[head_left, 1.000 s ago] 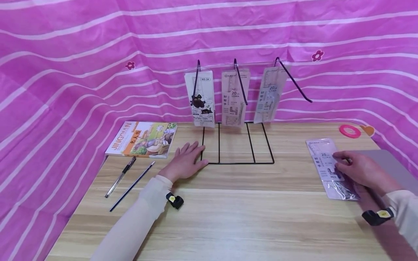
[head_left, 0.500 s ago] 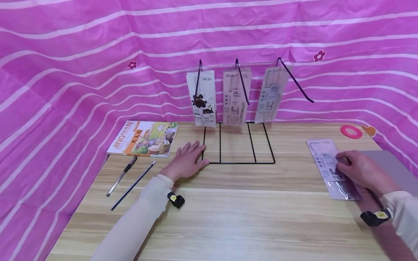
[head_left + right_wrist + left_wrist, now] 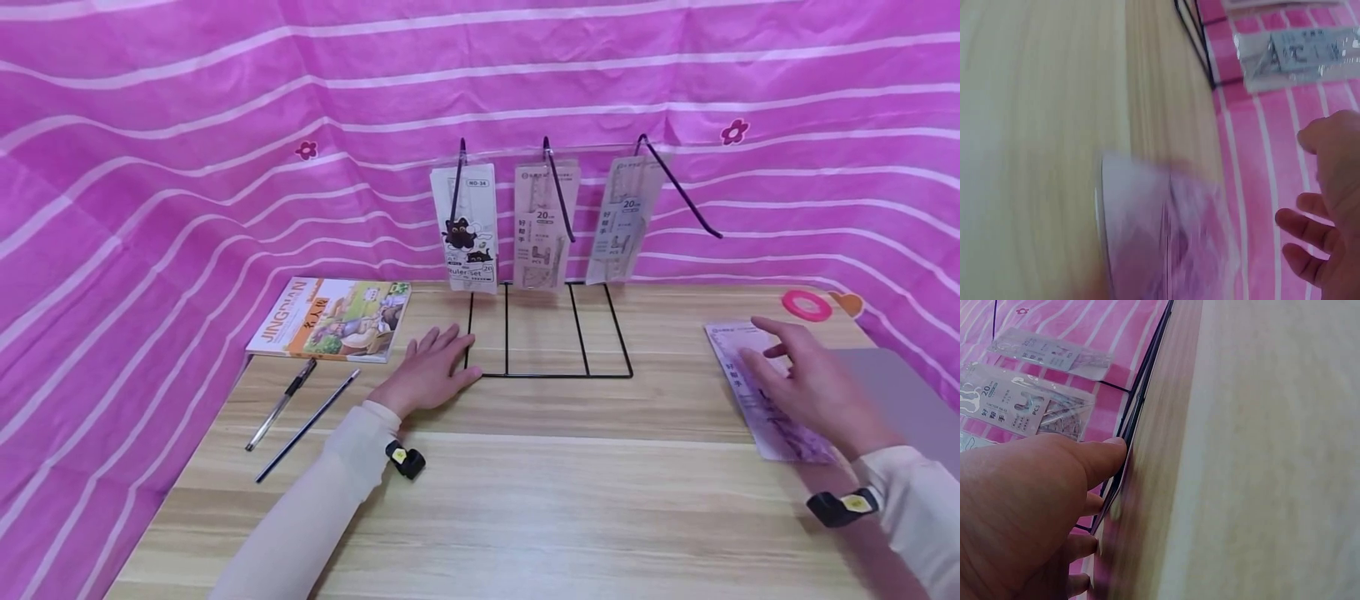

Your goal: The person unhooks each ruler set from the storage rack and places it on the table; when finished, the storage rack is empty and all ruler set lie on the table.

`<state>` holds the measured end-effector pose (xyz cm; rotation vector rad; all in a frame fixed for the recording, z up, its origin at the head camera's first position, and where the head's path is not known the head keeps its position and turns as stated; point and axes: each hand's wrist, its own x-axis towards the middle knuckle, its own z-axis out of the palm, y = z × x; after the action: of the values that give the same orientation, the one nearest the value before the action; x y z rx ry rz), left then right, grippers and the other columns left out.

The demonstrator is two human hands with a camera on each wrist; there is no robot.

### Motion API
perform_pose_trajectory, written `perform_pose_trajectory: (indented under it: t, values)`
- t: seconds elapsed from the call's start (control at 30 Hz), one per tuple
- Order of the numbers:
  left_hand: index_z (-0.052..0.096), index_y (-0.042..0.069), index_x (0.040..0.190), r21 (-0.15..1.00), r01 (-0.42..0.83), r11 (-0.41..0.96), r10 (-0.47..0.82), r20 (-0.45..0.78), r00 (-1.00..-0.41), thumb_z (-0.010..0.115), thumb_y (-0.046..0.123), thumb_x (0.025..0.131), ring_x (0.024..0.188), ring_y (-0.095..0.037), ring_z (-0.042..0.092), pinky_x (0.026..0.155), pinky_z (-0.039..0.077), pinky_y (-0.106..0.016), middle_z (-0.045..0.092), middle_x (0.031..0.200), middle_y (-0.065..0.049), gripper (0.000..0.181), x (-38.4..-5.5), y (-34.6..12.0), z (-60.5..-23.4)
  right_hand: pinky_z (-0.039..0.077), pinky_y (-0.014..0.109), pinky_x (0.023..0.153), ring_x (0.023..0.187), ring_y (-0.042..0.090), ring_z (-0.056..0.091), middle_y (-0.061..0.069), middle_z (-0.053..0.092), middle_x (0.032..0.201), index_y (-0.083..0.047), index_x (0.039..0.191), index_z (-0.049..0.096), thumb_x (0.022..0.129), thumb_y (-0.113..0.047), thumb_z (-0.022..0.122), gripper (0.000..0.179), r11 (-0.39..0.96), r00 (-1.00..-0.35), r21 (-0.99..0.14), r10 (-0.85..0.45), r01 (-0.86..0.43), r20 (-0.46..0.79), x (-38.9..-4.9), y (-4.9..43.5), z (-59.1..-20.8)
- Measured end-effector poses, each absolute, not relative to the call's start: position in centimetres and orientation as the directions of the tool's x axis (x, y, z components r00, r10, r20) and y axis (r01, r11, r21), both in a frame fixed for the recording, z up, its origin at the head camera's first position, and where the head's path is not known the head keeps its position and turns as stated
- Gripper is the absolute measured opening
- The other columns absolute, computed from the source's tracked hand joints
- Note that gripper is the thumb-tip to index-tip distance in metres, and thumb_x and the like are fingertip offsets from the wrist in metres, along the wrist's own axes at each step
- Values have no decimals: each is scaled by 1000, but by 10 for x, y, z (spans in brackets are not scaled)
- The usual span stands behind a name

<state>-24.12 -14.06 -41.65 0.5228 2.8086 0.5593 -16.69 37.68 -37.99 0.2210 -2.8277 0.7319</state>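
Observation:
My left hand [image 3: 426, 371] lies on the table with its fingers extended, fingertips at the left side of the black wire rack [image 3: 555, 377]. On the rack's hooks hang a white ruler set with black cats [image 3: 480, 200], a pinkish ruler set [image 3: 531, 229] and a pale green one [image 3: 617, 212]. To the right, another packaged ruler set [image 3: 757, 429] with a purplish card lies flat on the table. Over it hovers my right hand [image 3: 813, 387], thumb and fingers spread, hiding part of its print. The right wrist view has these fingers [image 3: 1307, 231] apart from the blurred packet.
A picture-covered book [image 3: 330, 321] lies at the back left, with a black-capped pen [image 3: 281, 406] and a slim dark pencil-like stick [image 3: 307, 427] before it. A pink ring [image 3: 806, 305] and a flat grey object [image 3: 900, 392] are at the right. Striped pink cloth [image 3: 187, 267] surrounds the table.
My right hand has let go of the packet's right edge, spread its fingers and moved left over it. The left hand stays at the rack.

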Motion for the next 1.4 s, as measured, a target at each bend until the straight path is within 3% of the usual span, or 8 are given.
perform_pose_trajectory:
  t: [0.17, 0.4, 0.57, 0.83, 1.1, 1.17, 1.3, 1.4]
  values:
    - [32, 26, 167, 404, 305, 862, 388, -142, -911, 47, 62, 106, 165, -40, 5, 130, 2, -68, 14, 178, -8, 72, -241, -141, -418, 45, 12, 69, 100, 34, 66, 28, 57, 140, -10, 161, 41, 103, -23, 68, 65, 824, -937, -500, -101, -267, 334, -170, 352, -377]
    - [32, 27, 167, 418, 299, 858, 387, -143, -911, 47, 61, 106, 165, -39, 4, 130, 0, -67, 14, 178, -7, 71, -241, -142, -419, 43, 7, 76, 109, 27, 63, 21, 52, 156, -14, 162, 40, 102, -23, 71, 68, 784, -924, -540, -110, -307, 366, -181, 323, -378]
    - [32, 27, 167, 420, 294, 858, 382, -140, -914, 48, 61, 106, 165, -39, 3, 130, 0, -67, 13, 178, -7, 71, -241, -142, -418, 44, 10, 77, 107, 10, 60, 19, 52, 155, -16, 162, 41, 101, -21, 72, 69, 759, -904, -547, -128, -354, 408, -197, 310, -378]
    - [32, 27, 167, 426, 304, 852, 394, -139, -909, 49, 61, 106, 165, -40, 4, 130, 0, -68, 13, 178, -7, 72, -239, -142, -418, 48, 18, 82, 120, 43, 65, 19, 45, 163, -19, 165, 35, 103, -23, 69, 70, 734, -919, -577, -170, -359, 354, -227, 299, -370]
    - [32, 27, 167, 421, 304, 855, 386, -123, -914, 49, 60, 106, 165, -39, 4, 130, 0, -67, 14, 178, -7, 71, -239, -143, -416, 55, 60, 97, 130, 49, 59, 23, 38, 166, -21, 167, 31, 104, -29, 67, 73, 707, -947, -633, -183, -314, 266, -257, 292, -359]
    - [32, 27, 167, 421, 302, 855, 383, -121, -916, 49, 61, 106, 165, -39, 5, 130, 0, -67, 14, 178, -6, 71, -239, -143, -417, 58, 52, 95, 128, 49, 60, 23, 36, 167, -21, 168, 29, 104, -29, 68, 75, 697, -949, -646, -188, -312, 255, -264, 291, -358]
    - [31, 27, 167, 420, 305, 855, 387, -123, -914, 48, 61, 106, 165, -39, 5, 130, 0, -67, 13, 178, -6, 72, -237, -142, -419, 55, 19, 85, 125, 46, 63, 21, 38, 167, -19, 167, 31, 103, -22, 69, 74, 663, -941, -669, -201, -336, 273, -275, 287, -356]
    - [32, 27, 167, 416, 306, 856, 385, -121, -915, 48, 61, 106, 165, -40, 5, 130, 1, -67, 14, 178, -6, 72, -236, -141, -420, 53, 15, 83, 127, 46, 63, 21, 40, 165, -20, 166, 34, 103, -20, 70, 72, 644, -940, -686, -204, -338, 272, -283, 285, -355]
